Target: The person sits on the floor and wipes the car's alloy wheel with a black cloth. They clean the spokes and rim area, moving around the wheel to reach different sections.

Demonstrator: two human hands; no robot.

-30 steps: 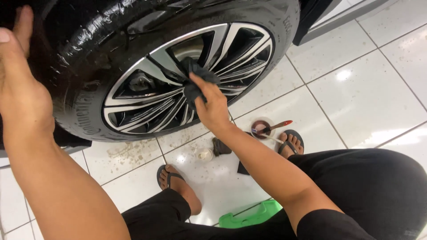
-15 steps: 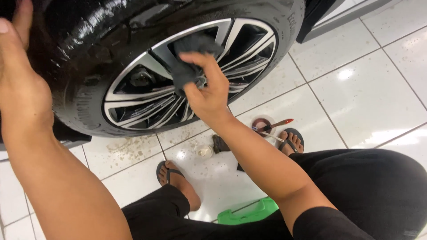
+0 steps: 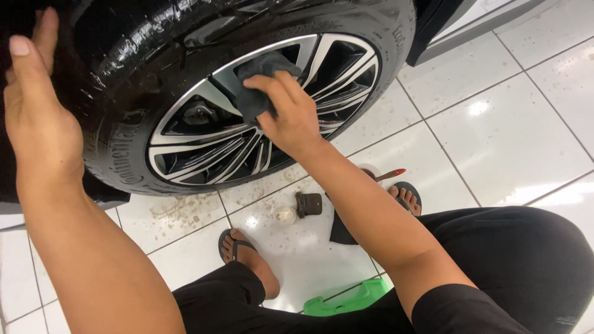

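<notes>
A car wheel with silver and black spokes (image 3: 204, 145) fills the upper middle, ringed by a wet, glossy black tyre (image 3: 130, 68). My right hand (image 3: 291, 114) presses a dark grey cloth (image 3: 257, 83) against the upper spokes near the hub. My left hand (image 3: 37, 117) rests flat against the tyre's upper left side, fingers pointing up, holding nothing.
White floor tiles (image 3: 507, 117) lie below, dirty under the wheel. Between my sandalled feet (image 3: 244, 253) sit a small dark block (image 3: 308, 203), a small clear lid (image 3: 284, 214), a dark cloth (image 3: 341, 230) and a red-handled brush (image 3: 390, 175). A green object (image 3: 346, 300) lies near my knees.
My right hand has carried the cloth up the wheel, from below the hub to the upper spokes. My left hand has stayed on the tyre.
</notes>
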